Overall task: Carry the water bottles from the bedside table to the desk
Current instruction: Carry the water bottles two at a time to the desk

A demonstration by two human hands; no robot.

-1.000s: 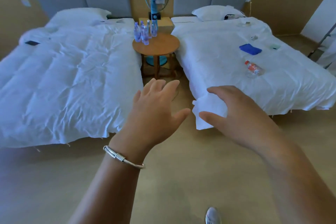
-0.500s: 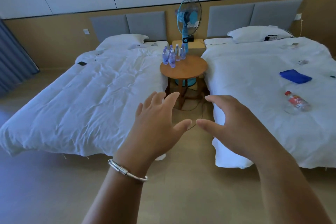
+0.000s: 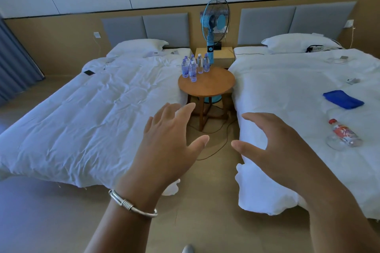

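I had come nearer the round table (image 3: 206, 86), which sat larger ahead. My left hand (image 3: 164, 150) and right hand (image 3: 275, 146) reached out, fingers spread and loose, grasping nothing. The water bottles (image 3: 194, 66) stood clustered at the table's far left edge, bare floor (image 3: 205, 191) running between the beds.
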